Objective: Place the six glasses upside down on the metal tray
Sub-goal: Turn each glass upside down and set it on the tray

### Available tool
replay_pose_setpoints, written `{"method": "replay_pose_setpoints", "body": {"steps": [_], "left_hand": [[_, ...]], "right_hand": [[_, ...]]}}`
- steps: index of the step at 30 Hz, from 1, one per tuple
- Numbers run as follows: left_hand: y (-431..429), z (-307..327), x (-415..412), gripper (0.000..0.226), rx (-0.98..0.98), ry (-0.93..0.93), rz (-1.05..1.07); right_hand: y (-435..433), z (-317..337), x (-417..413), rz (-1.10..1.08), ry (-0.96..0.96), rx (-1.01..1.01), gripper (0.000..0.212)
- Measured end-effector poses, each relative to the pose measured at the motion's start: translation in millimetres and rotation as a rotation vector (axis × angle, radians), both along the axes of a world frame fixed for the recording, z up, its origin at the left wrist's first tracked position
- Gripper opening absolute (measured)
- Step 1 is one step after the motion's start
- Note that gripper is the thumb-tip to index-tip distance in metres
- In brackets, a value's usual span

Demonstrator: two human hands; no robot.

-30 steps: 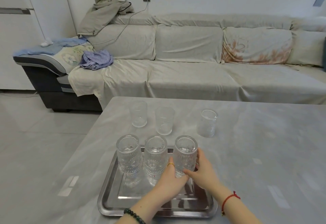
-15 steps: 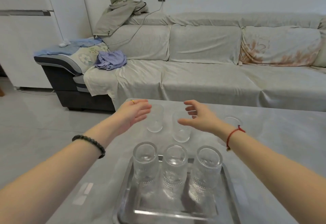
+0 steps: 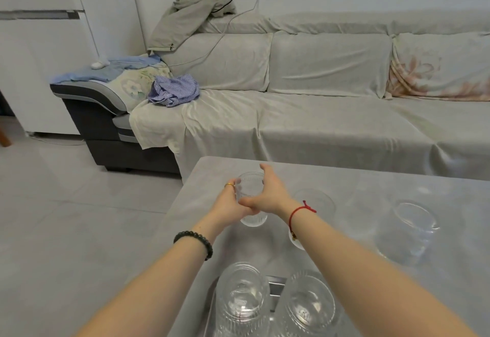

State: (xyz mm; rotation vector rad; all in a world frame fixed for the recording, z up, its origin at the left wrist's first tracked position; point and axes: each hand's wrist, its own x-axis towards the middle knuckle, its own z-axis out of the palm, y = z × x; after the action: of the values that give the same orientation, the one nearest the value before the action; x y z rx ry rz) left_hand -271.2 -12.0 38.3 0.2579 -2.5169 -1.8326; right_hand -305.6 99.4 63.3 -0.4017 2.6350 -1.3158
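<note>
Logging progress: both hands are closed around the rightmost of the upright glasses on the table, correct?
Not quite. The head view shows the left hand and right hand around the leftmost upright glass; the rightmost glass stands untouched.

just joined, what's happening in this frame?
A person has both hands, left hand and right hand, wrapped around an upright glass at the table's far left. Two more upright glasses wait to its right. Two upside-down glasses stand on the metal tray, visible near the bottom edge.
</note>
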Motion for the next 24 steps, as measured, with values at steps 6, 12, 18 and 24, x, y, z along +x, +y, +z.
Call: {"method": "replay_pose_setpoints", "body": {"steps": [6, 12, 18, 24], "left_hand": [[8.3, 13.2, 14.2, 0.072, 0.019, 0.203, 0.054], [8.2, 67.2, 67.5, 0.070, -0.010, 0.310, 0.044], [15.4, 102.1, 160.1, 0.076, 0.354, 0.301, -0.050], [32.3, 99.2, 219.2, 0.058, 0.476, 0.343, 0.014]], "right_hand": [[8.1, 12.7, 16.0, -0.065, 0.139, -0.095, 0.096], [26.1, 72.5, 75.3, -0.160, 0.274, -0.323, 0.085], [50.0, 103.0, 158.6, -0.146, -0.219, -0.891, 0.074], [78.6, 79.2, 227.6, 0.096, -0.416, -0.702, 0.076]]}}
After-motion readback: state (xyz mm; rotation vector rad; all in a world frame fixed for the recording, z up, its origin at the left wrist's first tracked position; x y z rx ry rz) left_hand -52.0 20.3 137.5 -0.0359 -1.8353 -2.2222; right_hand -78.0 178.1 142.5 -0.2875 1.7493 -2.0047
